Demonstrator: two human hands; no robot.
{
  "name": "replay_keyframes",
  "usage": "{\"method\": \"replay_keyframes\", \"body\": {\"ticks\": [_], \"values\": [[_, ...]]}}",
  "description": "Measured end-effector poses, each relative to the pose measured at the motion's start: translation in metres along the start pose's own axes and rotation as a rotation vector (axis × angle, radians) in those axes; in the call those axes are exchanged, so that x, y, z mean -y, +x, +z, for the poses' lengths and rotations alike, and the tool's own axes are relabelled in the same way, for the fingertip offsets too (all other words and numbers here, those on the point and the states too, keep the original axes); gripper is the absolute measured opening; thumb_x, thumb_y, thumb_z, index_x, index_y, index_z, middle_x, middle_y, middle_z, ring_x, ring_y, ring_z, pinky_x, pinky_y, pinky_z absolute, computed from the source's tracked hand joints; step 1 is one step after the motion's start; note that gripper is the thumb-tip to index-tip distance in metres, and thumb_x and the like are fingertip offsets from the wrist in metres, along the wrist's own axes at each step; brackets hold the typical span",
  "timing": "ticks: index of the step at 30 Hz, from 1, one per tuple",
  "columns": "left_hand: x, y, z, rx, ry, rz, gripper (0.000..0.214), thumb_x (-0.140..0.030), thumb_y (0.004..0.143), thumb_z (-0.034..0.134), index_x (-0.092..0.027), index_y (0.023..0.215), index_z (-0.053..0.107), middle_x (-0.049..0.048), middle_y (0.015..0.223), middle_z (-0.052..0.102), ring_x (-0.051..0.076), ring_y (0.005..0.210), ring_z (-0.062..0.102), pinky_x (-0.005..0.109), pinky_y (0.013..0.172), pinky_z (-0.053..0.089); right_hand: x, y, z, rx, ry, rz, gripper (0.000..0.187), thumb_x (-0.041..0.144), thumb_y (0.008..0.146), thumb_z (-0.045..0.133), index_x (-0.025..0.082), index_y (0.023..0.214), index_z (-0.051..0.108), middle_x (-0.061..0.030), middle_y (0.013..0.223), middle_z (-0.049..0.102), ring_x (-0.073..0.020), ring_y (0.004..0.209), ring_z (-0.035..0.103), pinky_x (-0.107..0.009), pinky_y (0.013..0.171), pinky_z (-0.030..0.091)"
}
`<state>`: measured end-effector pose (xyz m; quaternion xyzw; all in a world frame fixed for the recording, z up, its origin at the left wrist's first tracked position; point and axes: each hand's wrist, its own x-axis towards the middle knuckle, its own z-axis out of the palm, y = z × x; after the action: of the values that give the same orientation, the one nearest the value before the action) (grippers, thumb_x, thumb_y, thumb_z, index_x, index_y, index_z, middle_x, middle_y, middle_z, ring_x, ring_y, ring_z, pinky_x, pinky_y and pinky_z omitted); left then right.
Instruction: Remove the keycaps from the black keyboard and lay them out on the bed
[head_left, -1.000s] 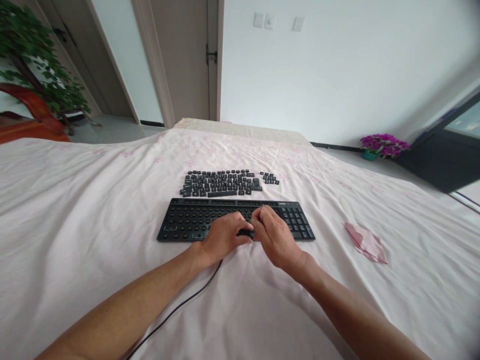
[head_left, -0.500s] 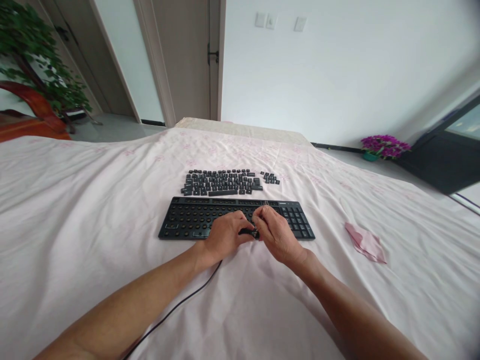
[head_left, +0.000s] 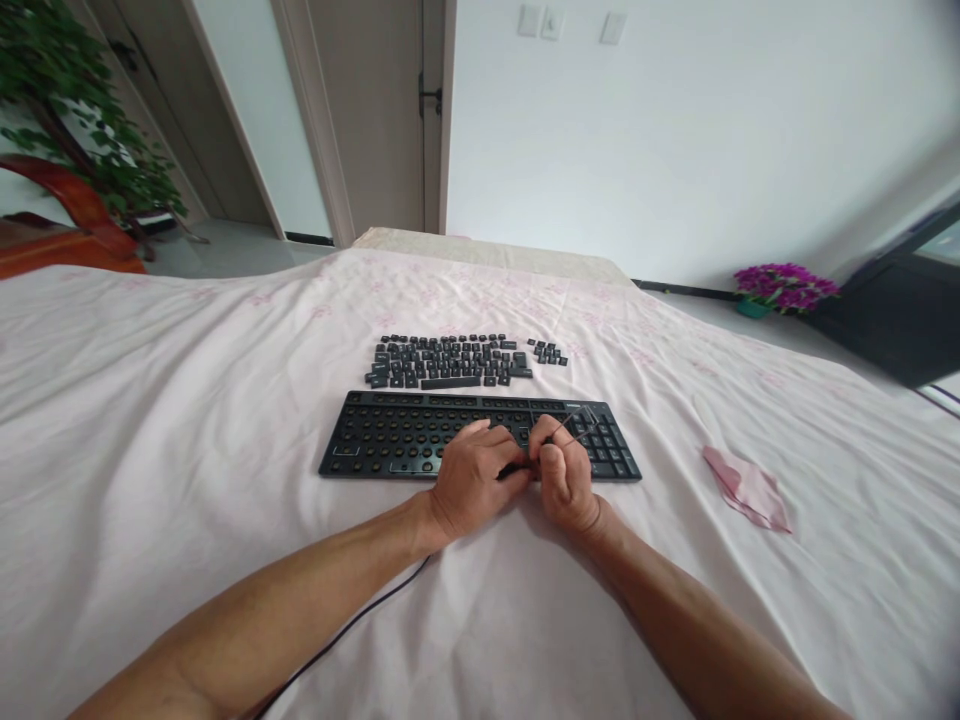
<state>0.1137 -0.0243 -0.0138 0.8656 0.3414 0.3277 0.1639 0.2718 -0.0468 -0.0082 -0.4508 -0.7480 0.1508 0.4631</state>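
A black keyboard [head_left: 390, 432] lies across the cloth in front of me. Its left and middle sections show bare switches, while caps cover the number pad [head_left: 611, 450]. My right hand [head_left: 564, 480] is closed round a thin wire keycap puller [head_left: 574, 428], whose two wires stick out toward the upper right over the pad. Beside it, my left hand [head_left: 480, 475] rests at the keyboard's front edge, thumb and fingers pinched together. Something dark shows between them, too hidden to name. Loose black keycaps [head_left: 450, 383] lie in rows behind the keyboard.
A smaller cluster of keycaps [head_left: 551, 353] sits right of the rows. A pink cloth [head_left: 750, 490] lies crumpled to the right. The keyboard's black cable [head_left: 360, 615] runs under my left forearm. Pale floral fabric [head_left: 225, 420] covers the surface.
My right hand has turned, so the puller's wires now point to the upper right and its fingers are curled into a fist. The left hand stays pinched close by. The view has shifted slightly.
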Motion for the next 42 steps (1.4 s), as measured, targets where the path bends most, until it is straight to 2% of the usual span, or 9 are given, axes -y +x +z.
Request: {"method": "replay_keyframes", "body": {"ticks": [2,4,9,13,20,31,36,38,42], "values": [[0.0,0.0,0.001,-0.015,-0.015,-0.023,0.014,-0.033,0.088,0.058,-0.022,0.083,0.066,0.0006,0.081,0.065,0.016,0.082,0.058,0.037,0.101,0.034,0.001,0.002,0.002,-0.003,-0.005,0.007,0.033,0.038,0.097,0.026,0.022,0.076,0.046,-0.0036,0.074,0.051,-0.0183,0.069,0.051,-0.034,0.07,0.043],[0.001,0.001,0.001,-0.023,0.005,-0.085,0.015,-0.035,0.087,0.06,-0.022,0.087,0.066,0.0018,0.084,0.064,0.018,0.085,0.057,0.037,0.095,0.038,0.002,0.005,0.002,0.039,-0.007,0.009,0.036,0.044,0.097,0.028,0.022,0.078,0.05,-0.0043,0.077,0.053,-0.019,0.073,0.053,-0.034,0.073,0.044],[0.007,0.005,-0.004,-0.1,-0.132,-0.275,0.009,-0.029,0.084,0.062,-0.02,0.086,0.062,0.0006,0.082,0.063,0.016,0.077,0.058,0.028,0.072,0.044,-0.001,0.012,-0.003,0.122,0.023,0.087,0.042,0.049,0.097,0.031,0.021,0.112,0.058,-0.0067,0.094,0.06,-0.0198,0.085,0.057,-0.034,0.08,0.047],[0.012,0.006,-0.01,-0.157,-0.33,-0.322,0.006,-0.021,0.083,0.06,-0.02,0.089,0.061,0.0,0.085,0.066,0.013,0.075,0.061,0.026,0.075,0.047,-0.002,0.015,-0.006,0.132,-0.051,0.178,0.03,0.035,0.097,0.04,0.022,0.1,0.067,-0.006,0.093,0.065,-0.019,0.088,0.061,-0.032,0.084,0.046],[0.014,0.003,-0.015,-0.156,-0.352,-0.324,0.016,-0.031,0.09,0.053,-0.019,0.09,0.064,0.0016,0.088,0.068,0.015,0.082,0.062,0.027,0.079,0.047,0.0,0.018,0.0,0.163,-0.129,0.276,0.018,0.024,0.085,0.057,0.024,0.097,0.071,-0.0014,0.088,0.071,-0.018,0.081,0.065,-0.029,0.074,0.048],[0.009,0.001,-0.012,-0.171,-0.267,-0.181,0.007,-0.019,0.088,0.053,-0.021,0.086,0.06,0.0004,0.085,0.064,0.013,0.081,0.06,0.025,0.079,0.047,0.003,0.021,0.007,0.096,-0.106,0.469,0.024,0.016,0.074,0.053,0.021,0.09,0.069,0.0002,0.074,0.068,-0.0153,0.067,0.062,-0.025,0.061,0.045],[0.01,-0.001,-0.013,-0.147,-0.18,-0.091,0.009,-0.019,0.091,0.048,-0.021,0.091,0.057,0.0014,0.089,0.062,0.014,0.083,0.059,0.025,0.079,0.046,0.007,0.022,0.009,0.058,-0.142,0.381,0.026,0.012,0.07,0.052,0.019,0.091,0.065,0.0,0.074,0.064,-0.014,0.066,0.058,-0.024,0.063,0.044],[0.009,-0.001,-0.014,-0.152,-0.168,-0.064,0.01,-0.018,0.092,0.048,-0.021,0.094,0.057,0.0019,0.091,0.062,0.014,0.085,0.059,0.026,0.081,0.046,0.006,0.022,0.009,0.049,-0.093,0.387,0.027,0.012,0.069,0.052,0.019,0.092,0.064,0.0003,0.074,0.063,-0.014,0.067,0.057,-0.024,0.063,0.044],[0.011,0.002,-0.018,-0.206,-0.219,-0.127,0.012,-0.018,0.092,0.047,-0.022,0.094,0.058,0.0021,0.092,0.062,0.014,0.087,0.059,0.026,0.082,0.046,-0.004,0.025,0.005,0.065,0.14,0.57,0.024,0.016,0.069,0.053,0.017,0.091,0.062,0.0024,0.066,0.057,-0.0132,0.06,0.053,-0.023,0.054,0.041]]}}
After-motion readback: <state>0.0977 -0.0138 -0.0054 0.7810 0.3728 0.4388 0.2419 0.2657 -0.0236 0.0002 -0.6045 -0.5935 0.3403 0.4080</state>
